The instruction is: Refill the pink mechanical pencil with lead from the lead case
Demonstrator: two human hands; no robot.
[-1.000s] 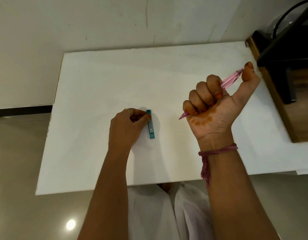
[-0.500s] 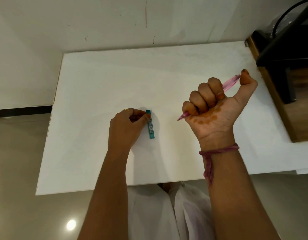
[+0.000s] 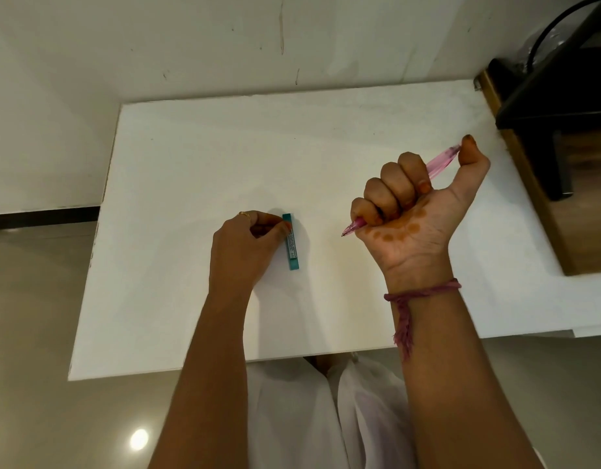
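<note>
light: soft, even | shadows: faint beside lead case [image 3: 291,241] | glare: floor [image 3: 139,439] | edges: wide-angle bowing

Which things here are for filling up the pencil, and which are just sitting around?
For the job:
- pink mechanical pencil, gripped in the right hand
- teal lead case, lying on the white table, touched by the left hand

Just there:
- wooden shelf at the right
- black stand on it
- black cable

Plain room: white table [image 3: 224,147], tiled floor [image 3: 28,333]
</note>
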